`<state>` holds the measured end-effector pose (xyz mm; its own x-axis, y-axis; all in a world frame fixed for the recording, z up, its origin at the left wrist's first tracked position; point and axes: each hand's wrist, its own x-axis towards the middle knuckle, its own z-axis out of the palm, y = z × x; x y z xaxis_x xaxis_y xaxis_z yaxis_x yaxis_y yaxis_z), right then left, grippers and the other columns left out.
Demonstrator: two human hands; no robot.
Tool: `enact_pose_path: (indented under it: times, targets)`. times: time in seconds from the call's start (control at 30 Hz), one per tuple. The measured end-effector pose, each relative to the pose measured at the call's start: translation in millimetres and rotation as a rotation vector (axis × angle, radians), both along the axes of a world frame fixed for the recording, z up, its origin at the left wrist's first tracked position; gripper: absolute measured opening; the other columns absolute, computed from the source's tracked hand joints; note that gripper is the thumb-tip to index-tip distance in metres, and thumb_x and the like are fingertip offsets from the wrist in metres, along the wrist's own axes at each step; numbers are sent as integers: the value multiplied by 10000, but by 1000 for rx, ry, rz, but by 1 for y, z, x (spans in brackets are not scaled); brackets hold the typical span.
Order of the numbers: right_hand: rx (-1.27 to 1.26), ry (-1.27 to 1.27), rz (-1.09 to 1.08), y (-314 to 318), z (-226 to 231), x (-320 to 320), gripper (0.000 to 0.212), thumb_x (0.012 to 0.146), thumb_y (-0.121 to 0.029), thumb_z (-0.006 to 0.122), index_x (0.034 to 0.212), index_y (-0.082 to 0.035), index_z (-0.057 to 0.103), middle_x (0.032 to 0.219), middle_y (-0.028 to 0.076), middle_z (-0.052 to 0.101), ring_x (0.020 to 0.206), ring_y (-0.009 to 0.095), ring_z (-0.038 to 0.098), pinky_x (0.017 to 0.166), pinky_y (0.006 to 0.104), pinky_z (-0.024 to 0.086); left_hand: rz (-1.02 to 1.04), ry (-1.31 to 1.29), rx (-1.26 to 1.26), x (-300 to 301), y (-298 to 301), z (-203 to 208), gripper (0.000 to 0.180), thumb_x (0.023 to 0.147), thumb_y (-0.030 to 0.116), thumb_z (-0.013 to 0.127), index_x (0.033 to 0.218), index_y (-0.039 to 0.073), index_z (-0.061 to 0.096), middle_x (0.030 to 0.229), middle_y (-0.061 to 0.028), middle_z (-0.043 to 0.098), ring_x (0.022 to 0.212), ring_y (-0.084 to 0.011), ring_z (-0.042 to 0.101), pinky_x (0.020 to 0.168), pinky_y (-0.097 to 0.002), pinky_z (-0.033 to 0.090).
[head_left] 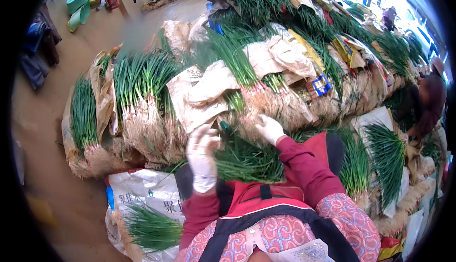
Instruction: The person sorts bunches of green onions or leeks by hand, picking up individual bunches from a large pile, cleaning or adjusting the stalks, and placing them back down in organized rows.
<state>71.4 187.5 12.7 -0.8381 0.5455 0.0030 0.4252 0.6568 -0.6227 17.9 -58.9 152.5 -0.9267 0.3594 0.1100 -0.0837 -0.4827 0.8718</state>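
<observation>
White gloves cover both my hands. My left hand (201, 154) is raised, its fingers loosely bent and apart, with nothing visible in it. Near its fingertips shows a small dark green piece (224, 126) that I cannot identify. My right hand (270, 129) reaches to the lower edge of a bunch of green onions (244, 74), its fingers spread by the pale, hairy roots (259, 104). That bunch lies on the piled row, leaves pointing away from me. Loose green leaves (249, 160) cover the space between my forearms, over my lap.
Wrapped onion bundles (142, 86) line the left front, and more are heaped behind (256, 1). Tan sacking (213, 84) lies among them. A white printed sack (147, 195) is at my left, more bunches (384, 157) at my right. Another person (430, 96) is at the far right.
</observation>
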Motion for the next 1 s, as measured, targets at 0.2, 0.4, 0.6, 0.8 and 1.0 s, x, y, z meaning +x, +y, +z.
enact_pose_path:
  times: [0.2,0.4,0.6,0.8,1.0]
  targets:
    - [204,-37,-183,51,23,-80,885,692,-423,697,1382,-132,224,1344,164,359,1243,355,350,997,472,325,-325,-119,-143,-1,69,-43,245,843,108,565,1073,25,578,902,-63,639,738,-126,612,661,-242,497]
    - [212,-330,-286,60,24,-135,1024,595,-498,719,1401,-176,175,1403,228,253,1252,400,324,993,491,325,-405,-196,-235,-16,81,-88,290,860,130,553,1126,13,549,1004,-90,630,809,-144,617,712,-245,489]
    - [136,-187,-314,108,-5,-148,888,703,-518,644,1351,-61,242,963,212,587,857,341,607,697,405,496,-428,-228,-234,-27,104,-81,302,854,105,546,1133,-9,536,1022,-108,620,797,-150,616,702,-250,500]
    - [393,145,-185,133,62,-126,389,742,-223,610,1098,-127,484,870,169,573,738,346,603,587,446,486,-416,-286,-204,-25,112,-80,284,839,83,554,1109,-5,538,976,-89,628,776,-141,609,684,-239,497]
    - [702,56,-174,109,48,-71,560,797,-200,616,1297,-121,376,880,132,564,768,243,594,631,340,492,-467,-239,-274,-20,118,-94,281,863,96,537,1128,3,543,1006,-87,630,820,-134,602,710,-239,475]
